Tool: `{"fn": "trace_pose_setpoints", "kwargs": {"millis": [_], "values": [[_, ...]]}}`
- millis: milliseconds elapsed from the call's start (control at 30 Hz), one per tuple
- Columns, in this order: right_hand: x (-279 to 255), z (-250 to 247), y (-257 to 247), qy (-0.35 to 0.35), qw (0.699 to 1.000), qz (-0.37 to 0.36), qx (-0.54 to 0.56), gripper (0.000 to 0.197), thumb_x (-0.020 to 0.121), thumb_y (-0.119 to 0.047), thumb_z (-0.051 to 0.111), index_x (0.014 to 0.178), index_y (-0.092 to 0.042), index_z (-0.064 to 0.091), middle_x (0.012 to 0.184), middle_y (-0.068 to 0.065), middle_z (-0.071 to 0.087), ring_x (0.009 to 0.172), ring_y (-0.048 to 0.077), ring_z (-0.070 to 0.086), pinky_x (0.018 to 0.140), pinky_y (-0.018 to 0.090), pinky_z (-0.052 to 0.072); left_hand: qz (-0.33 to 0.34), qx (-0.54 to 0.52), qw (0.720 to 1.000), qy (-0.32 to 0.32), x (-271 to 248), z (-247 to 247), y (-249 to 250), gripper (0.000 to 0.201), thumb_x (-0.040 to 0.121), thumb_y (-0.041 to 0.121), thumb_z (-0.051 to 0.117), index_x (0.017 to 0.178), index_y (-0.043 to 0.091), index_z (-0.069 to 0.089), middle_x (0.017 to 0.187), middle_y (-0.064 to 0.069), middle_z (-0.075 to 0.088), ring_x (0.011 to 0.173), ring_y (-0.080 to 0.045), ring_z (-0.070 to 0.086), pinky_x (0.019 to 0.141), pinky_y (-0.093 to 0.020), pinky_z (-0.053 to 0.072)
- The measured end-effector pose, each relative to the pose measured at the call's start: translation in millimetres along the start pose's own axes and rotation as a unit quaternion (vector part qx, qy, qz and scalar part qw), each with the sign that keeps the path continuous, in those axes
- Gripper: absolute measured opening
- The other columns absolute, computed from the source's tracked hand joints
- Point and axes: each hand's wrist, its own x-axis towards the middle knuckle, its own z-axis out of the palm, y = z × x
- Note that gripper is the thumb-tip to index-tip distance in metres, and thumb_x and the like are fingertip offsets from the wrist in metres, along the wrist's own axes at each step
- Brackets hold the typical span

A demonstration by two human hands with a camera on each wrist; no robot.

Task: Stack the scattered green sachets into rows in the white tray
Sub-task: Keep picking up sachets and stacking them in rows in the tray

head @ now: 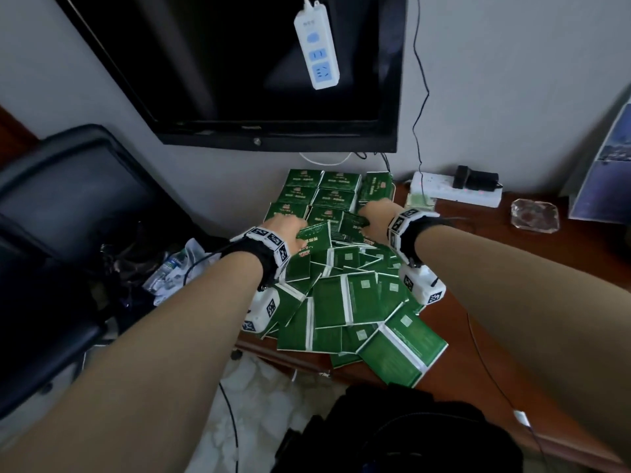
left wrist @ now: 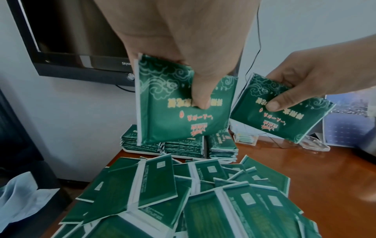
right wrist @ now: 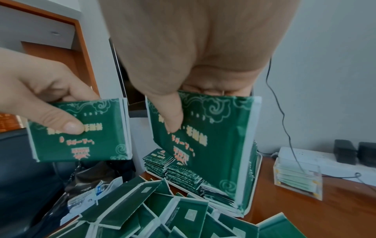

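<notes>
Each hand pinches one green sachet above the desk (left wrist: 305,169): the left hand (left wrist: 183,40) holds the left sachet (left wrist: 173,116), the right hand (right wrist: 203,48) holds the right sachet (right wrist: 213,136). Below them lies a loose pile of sachets (head: 351,302). Behind it, the white tray (left wrist: 142,152) holds neat stacks (head: 317,194).

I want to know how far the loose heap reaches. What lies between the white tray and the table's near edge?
The head view shows scattered green sachets heaped across that stretch, from the white tray to the wooden table's near edge, some overhanging it.
</notes>
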Motion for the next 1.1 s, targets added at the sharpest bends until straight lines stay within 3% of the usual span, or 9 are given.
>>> {"fn": "trace_pose_setpoints", "kwargs": {"millis": [133, 367, 600, 733, 800, 833, 933, 1000, 1100], "values": [[33.0, 5.5, -13.6, -0.011, 1.000, 0.008, -0.004, 0.029, 0.096, -0.023, 0.056, 0.120, -0.010, 0.064, 0.112, 0.015, 0.067, 0.103, 0.034, 0.063, 0.087, 0.042, 0.056, 0.019, 0.005, 1.000, -0.007, 29.9, 4.7, -29.8, 0.038, 0.098, 0.028, 0.059, 0.134, 0.018, 0.057, 0.121, -0.011, 0.065, 0.107, -0.030, 0.062, 0.089, -0.037, 0.051], [93.6, 19.9, -29.3, -0.041, 0.995, 0.094, 0.011, 0.032, 0.095, -0.005, 0.047, 0.126, -0.004, 0.057, 0.115, 0.020, 0.063, 0.101, 0.036, 0.064, 0.084, 0.040, 0.056, 0.071, 0.022, 0.997, -0.006, 109.5, 8.7, -81.6, 0.031, 0.098, 0.024, 0.055, 0.126, 0.013, 0.062, 0.118, -0.014, 0.066, 0.101, -0.033, 0.064, 0.083, -0.036, 0.053], [153.4, 32.9, -42.7, -0.047, 0.989, 0.139, 0.003, 0.041, 0.093, 0.004, 0.043, 0.132, -0.005, 0.051, 0.112, 0.020, 0.063, 0.095, 0.034, 0.065, 0.070, 0.037, 0.052, 0.107, 0.016, 0.994, 0.015, 197.9, 17.8, -117.6, 0.036, 0.103, 0.014, 0.046, 0.138, 0.016, 0.057, 0.121, -0.016, 0.063, 0.102, -0.032, 0.064, 0.074, -0.028, 0.043], [180.4, 45.0, -46.9, -0.017, 0.989, 0.149, -0.007, 0.046, 0.095, 0.000, 0.046, 0.140, -0.009, 0.040, 0.115, 0.016, 0.062, 0.096, 0.032, 0.064, 0.067, 0.034, 0.048, 0.125, 0.004, 0.992, 0.019, 241.1, 30.2, -130.8, 0.037, 0.097, 0.005, 0.050, 0.130, 0.016, 0.064, 0.096, -0.014, 0.070, 0.081, -0.030, 0.067, 0.077, -0.036, 0.057], [194.5, 51.4, -44.7, -0.007, 0.989, 0.148, -0.016, 0.050, 0.095, -0.001, 0.049, 0.142, -0.009, 0.037, 0.126, 0.016, 0.058, 0.106, 0.033, 0.062, 0.076, 0.036, 0.051, 0.134, 0.008, 0.991, 0.019, 260.1, 33.2, -133.9, 0.045, 0.093, -0.001, 0.051, 0.134, 0.016, 0.060, 0.088, -0.013, 0.070, 0.077, -0.031, 0.066, 0.076, -0.041, 0.058], [202.3, 54.6, -42.0, 0.000, 0.989, 0.146, -0.020, 0.053, 0.094, -0.002, 0.051, 0.143, -0.008, 0.036, 0.133, 0.016, 0.054, 0.115, 0.034, 0.058, 0.088, 0.039, 0.051, 0.139, 0.015, 0.990, 0.019, 269.6, 33.8, -135.4, 0.049, 0.092, -0.003, 0.051, 0.136, 0.016, 0.058, 0.087, -0.012, 0.070, 0.078, -0.031, 0.067, 0.076, -0.042, 0.058], [227.5, 59.3, -32.4, 0.020, 0.988, 0.148, -0.030, 0.059, 0.093, -0.003, 0.051, 0.148, -0.005, 0.031, 0.151, 0.015, 0.039, 0.139, 0.031, 0.038, 0.116, 0.043, 0.031, 0.154, 0.039, 0.987, 0.031, 297.5, 33.6, -137.2, 0.057, 0.090, -0.005, 0.053, 0.142, 0.019, 0.050, 0.092, -0.009, 0.070, 0.083, -0.030, 0.067, 0.076, -0.043, 0.058], [245.0, 58.8, -24.2, 0.029, 0.988, 0.146, -0.045, 0.057, 0.096, -0.003, 0.041, 0.151, -0.003, 0.025, 0.156, 0.016, 0.032, 0.145, 0.030, 0.029, 0.121, 0.042, 0.021, 0.161, 0.049, 0.985, 0.045, 314.8, 31.3, -138.4, 0.061, 0.091, -0.005, 0.051, 0.147, 0.019, 0.043, 0.099, -0.007, 0.069, 0.085, -0.029, 0.067, 0.076, -0.043, 0.059], [268.1, 58.4, -12.7, 0.030, 0.987, 0.146, -0.058, 0.059, 0.100, -0.004, 0.032, 0.155, -0.002, 0.013, 0.162, 0.016, 0.017, 0.150, 0.030, 0.017, 0.123, 0.041, 0.013, 0.167, 0.048, 0.983, 0.056, 337.5, 29.3, -139.0, 0.062, 0.093, -0.004, 0.046, 0.150, 0.019, 0.038, 0.129, -0.005, 0.062, 0.096, -0.030, 0.066, 0.079, -0.041, 0.058]]}}
